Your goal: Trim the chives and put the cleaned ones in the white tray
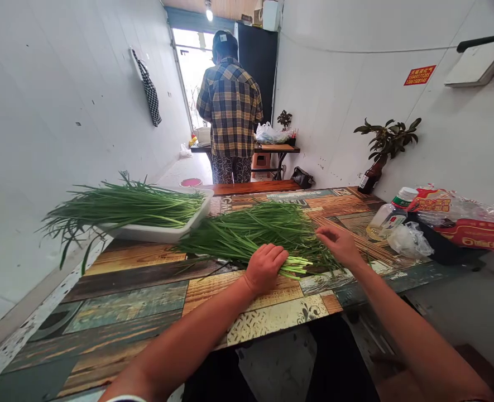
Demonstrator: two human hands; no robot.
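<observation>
My left hand (pixel 267 267) is closed round a bunch of green chives (pixel 230 245), near its pale stem ends, low over the table. The leaves of this bunch stretch to the left. Behind it lies a loose pile of chives (pixel 272 220). My right hand (pixel 339 243) is at the pile's right end, with thumb and fingertips drawn together. Whatever may be between those fingertips is too small to make out. Just beyond and beside the right hand, thin wooden skewers (pixel 368 243) lie in a loose bundle.
A white tray (pixel 208 205) heaped with more chives stands at the left edge of the patterned table (pixel 146 312). To the right are a plastic bottle (pixel 391 215), crumpled plastic (pixel 409 240), red packaging (pixel 473 229) and a plant in a brown bottle (pixel 372 173). A person (pixel 232 106) stands farther back.
</observation>
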